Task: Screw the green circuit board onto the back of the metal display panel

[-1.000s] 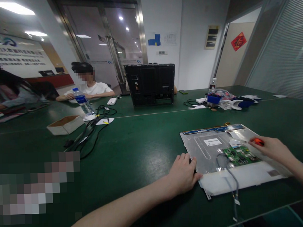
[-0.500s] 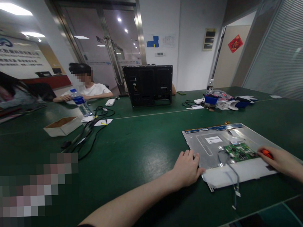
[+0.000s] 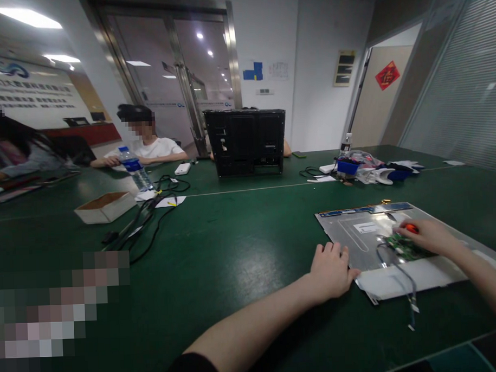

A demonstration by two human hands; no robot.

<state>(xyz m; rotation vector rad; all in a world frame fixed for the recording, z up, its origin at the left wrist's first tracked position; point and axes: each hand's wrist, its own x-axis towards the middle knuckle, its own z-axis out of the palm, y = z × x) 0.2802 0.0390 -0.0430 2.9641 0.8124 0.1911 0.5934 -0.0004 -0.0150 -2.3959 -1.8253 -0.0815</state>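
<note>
A flat silver display panel [image 3: 343, 234] lies on the green table at my right, its near strip white. On it sits a green circuit board [image 3: 400, 248], partly covered by my right hand [image 3: 426, 235]. Closed over the board's far side, this hand grips a screwdriver [image 3: 412, 228] by its red-orange handle; its shaft is hidden. My left hand [image 3: 331, 271] rests against the panel's left edge, fingers apart and the thumb at the near corner. A grey cable [image 3: 406, 275] runs from the board over the near edge onto the table.
A black monitor casing [image 3: 248, 142] stands at the back. At left are a shallow box [image 3: 106, 210], a water bottle [image 3: 137, 169] and tangled black cables [image 3: 145, 222]. A blue container [image 3: 348, 167] and cloths lie at back right. People sit at the far and left sides.
The panel has shifted right, with my left hand still at its edge. My right hand has moved with the screwdriver from the board's right side up and left over the board.
</note>
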